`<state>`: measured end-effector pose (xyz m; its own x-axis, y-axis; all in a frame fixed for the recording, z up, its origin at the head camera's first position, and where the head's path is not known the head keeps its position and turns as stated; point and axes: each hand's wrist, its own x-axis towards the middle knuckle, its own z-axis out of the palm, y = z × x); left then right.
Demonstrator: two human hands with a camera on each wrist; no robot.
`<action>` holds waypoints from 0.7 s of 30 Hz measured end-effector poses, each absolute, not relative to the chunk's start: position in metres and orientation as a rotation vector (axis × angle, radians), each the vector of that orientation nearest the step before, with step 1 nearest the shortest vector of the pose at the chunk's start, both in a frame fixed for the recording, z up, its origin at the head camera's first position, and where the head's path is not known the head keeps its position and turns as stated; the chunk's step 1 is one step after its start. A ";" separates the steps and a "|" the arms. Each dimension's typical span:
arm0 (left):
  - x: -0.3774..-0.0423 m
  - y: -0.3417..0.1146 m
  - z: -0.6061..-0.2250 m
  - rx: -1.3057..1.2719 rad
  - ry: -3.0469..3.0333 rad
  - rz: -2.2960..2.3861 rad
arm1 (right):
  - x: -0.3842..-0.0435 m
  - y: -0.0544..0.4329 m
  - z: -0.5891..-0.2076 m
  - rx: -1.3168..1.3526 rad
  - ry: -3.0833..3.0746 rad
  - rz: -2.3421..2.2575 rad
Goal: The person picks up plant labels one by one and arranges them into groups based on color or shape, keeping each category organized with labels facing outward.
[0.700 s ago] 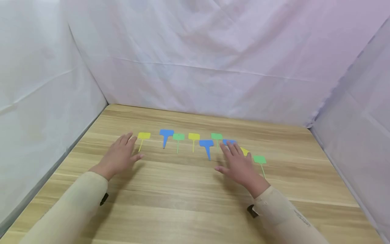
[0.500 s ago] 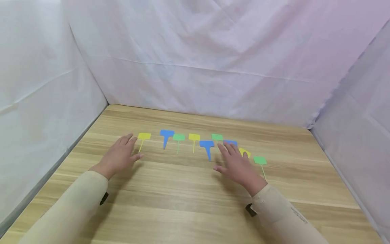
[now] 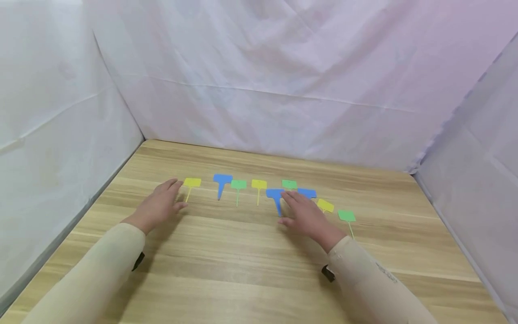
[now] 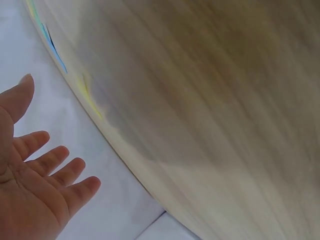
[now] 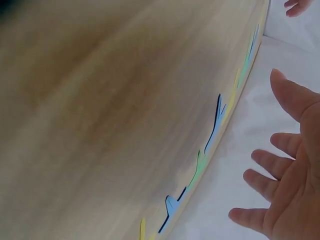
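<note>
Several T-shaped plant labels lie in a loose row across the table. My left hand hovers with fingers spread beside the leftmost yellow plant label, holding nothing. To its right come a blue plant label, a green one and a yellow plant label. My right hand is over the right half of the row, its fingertips overlapping the middle blue plant label and hiding the stem of a green plant label. In the right wrist view the palm is bare, fingers apart.
Right of my right hand lie a blue plant label, a tilted yellow plant label and a green plant label. White cloth hangs behind the wooden table and along both sides.
My right hand has shifted left toward the middle blue plant label, uncovering more of the right-hand blue and yellow labels. The left hand has barely moved.
</note>
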<state>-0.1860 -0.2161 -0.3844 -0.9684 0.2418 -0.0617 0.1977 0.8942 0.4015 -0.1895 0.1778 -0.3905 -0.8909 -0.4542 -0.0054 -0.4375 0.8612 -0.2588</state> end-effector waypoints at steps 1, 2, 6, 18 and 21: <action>-0.187 -0.217 -0.385 0.340 2.949 0.605 | -0.192 0.177 -0.391 -0.724 2.962 -0.387; -0.188 -0.218 -0.385 0.337 2.945 0.605 | -0.193 0.176 -0.390 -0.727 2.953 -0.388; -0.191 -0.222 -0.387 0.334 2.933 0.602 | -0.201 0.175 -0.392 -0.767 2.911 -0.377; -0.197 -0.226 -0.392 0.345 2.922 0.649 | -0.217 0.174 -0.396 -0.807 2.823 -0.362; -0.200 -0.226 -0.393 0.360 2.905 0.691 | -0.219 0.174 -0.398 -0.770 2.791 -0.364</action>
<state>-0.2004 -0.2262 -0.3927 -0.9625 0.2608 -0.0746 0.1993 0.8664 0.4579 -0.2192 0.1741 -0.3978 -0.8376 -0.5262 -0.1468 -0.4710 0.8317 -0.2940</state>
